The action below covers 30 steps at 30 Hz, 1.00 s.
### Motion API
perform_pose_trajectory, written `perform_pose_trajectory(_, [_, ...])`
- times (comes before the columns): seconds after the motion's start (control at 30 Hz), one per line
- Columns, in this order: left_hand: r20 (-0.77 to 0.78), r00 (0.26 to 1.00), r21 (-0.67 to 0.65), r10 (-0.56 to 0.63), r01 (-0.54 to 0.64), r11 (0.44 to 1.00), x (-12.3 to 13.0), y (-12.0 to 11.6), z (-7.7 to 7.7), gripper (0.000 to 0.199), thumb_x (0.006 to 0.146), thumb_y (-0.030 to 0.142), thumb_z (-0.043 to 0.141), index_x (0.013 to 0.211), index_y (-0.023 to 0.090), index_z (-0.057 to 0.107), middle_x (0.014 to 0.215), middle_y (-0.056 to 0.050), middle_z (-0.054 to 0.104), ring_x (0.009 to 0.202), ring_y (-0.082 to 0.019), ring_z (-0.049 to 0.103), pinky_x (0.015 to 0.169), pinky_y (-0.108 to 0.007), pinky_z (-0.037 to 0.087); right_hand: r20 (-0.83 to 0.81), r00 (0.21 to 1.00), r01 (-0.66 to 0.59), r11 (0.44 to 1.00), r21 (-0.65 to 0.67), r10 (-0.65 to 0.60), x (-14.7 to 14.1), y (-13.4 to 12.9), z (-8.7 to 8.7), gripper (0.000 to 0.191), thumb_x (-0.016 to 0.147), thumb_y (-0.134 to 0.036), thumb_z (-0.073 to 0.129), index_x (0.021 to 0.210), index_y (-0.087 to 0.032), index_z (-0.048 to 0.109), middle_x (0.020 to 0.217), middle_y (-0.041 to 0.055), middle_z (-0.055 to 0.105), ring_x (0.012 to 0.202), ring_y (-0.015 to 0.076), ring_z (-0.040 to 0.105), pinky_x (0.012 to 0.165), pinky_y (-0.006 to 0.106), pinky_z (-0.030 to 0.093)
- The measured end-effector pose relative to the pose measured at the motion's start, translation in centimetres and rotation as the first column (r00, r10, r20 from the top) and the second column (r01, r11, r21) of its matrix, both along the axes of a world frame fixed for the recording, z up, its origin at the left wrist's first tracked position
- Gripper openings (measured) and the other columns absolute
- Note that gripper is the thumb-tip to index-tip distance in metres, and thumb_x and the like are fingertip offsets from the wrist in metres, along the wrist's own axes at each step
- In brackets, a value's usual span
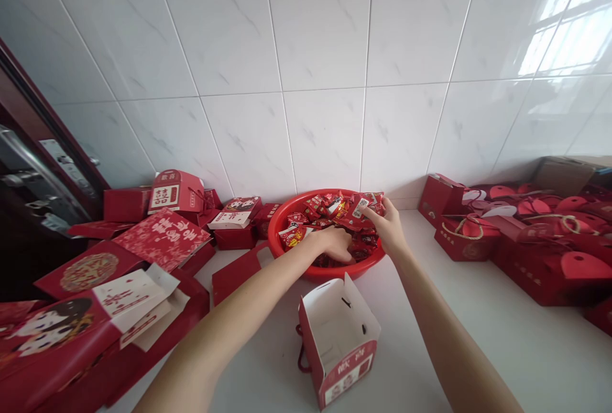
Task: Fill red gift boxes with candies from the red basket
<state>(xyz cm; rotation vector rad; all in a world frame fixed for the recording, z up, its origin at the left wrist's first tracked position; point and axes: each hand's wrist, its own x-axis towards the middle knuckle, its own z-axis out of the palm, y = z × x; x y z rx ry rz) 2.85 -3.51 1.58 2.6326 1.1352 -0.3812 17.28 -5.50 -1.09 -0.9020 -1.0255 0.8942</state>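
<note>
A round red plastic basin (274, 234) full of small shiny red snack packets (335, 204) stands against the wall. My left hand (338, 245) is down among the packets, fingers curled and closed, their tips hidden in the pile. At the basin's right side, my right hand (389, 225) pinches a red snack packet (359, 209) with a white printed patch, its thumb on top. Below the basin, between my forearms, an open red gift box (342, 336) with a white inside stands on the white counter (421, 362). A dark red cord loop hangs at its left side.
Red gift boxes (165, 238), some lying flat or with flaps up, crowd the left side. More red boxes with rope handles (466, 234) stand at the right. Behind is a tiled wall (325, 132); a dark door with a metal lock (67, 158) is at far left.
</note>
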Motion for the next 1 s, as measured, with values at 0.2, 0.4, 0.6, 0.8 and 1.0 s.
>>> perform_pose_trajectory(0.2, [0.119,0.989,-0.255,0.085,-0.053,0.965,-0.6,0.4,-0.1,0.013,0.067,0.023,0.066,0.058,0.020,0.057,0.060,-0.002,0.064,0.058,-0.020,0.061,0.061,-0.031,0.048,-0.021,1.000,-0.016,1.000,-0.003,0.016,-0.1,-0.1,0.2,0.043,0.063,-0.045,0.086,0.091,-0.022,0.063,0.084,0.0013,0.074,0.078,0.0232,0.071,0.072,0.037,0.060])
perform_pose_trajectory(0.4, [0.281,0.950,-0.366,0.137,-0.025,0.930,-2.0,1.3,-0.1,0.010,0.066,0.022,0.072,0.063,0.019,0.064,0.061,0.003,0.063,0.058,-0.015,0.058,0.059,-0.026,0.045,-0.066,0.998,-0.005,1.000,0.005,0.005,-0.1,0.0,0.2,0.044,0.062,-0.044,0.086,0.091,-0.022,0.063,0.083,0.0009,0.074,0.078,0.0234,0.071,0.073,0.038,0.059])
perform_pose_trajectory(0.6, [0.605,0.750,-0.347,0.269,-0.056,0.936,-3.6,2.1,0.3,0.010,0.066,0.023,0.074,0.073,0.016,0.071,0.076,-0.001,0.071,0.077,-0.018,0.065,0.075,-0.029,0.049,-0.109,0.994,0.030,1.000,0.000,-0.030,-0.2,-0.2,0.6,0.039,0.061,-0.042,0.085,0.087,-0.023,0.063,0.084,0.0010,0.074,0.080,0.0247,0.071,0.075,0.039,0.060])
perform_pose_trajectory(0.8, [0.805,0.471,-0.275,0.362,-0.245,0.930,-4.1,2.3,0.4,0.016,0.074,0.032,0.070,0.078,0.016,0.070,0.079,-0.001,0.070,0.080,-0.019,0.066,0.076,-0.029,0.049,-0.097,0.995,0.010,1.000,-0.002,-0.010,-0.2,-0.4,0.6,0.039,0.063,-0.044,0.084,0.090,-0.024,0.063,0.088,0.0025,0.076,0.084,0.0271,0.072,0.076,0.041,0.061])
perform_pose_trajectory(1.0, [0.873,0.347,-0.208,0.343,-0.370,0.905,-4.1,2.8,0.0,0.021,0.078,0.032,0.068,0.092,0.016,0.071,0.100,-0.005,0.075,0.095,-0.022,0.067,0.086,-0.032,0.051,-0.090,0.996,-0.009,1.000,0.008,0.009,0.0,-0.1,0.2,0.040,0.063,-0.043,0.086,0.091,-0.023,0.064,0.088,0.0020,0.075,0.082,0.0251,0.072,0.076,0.039,0.060])
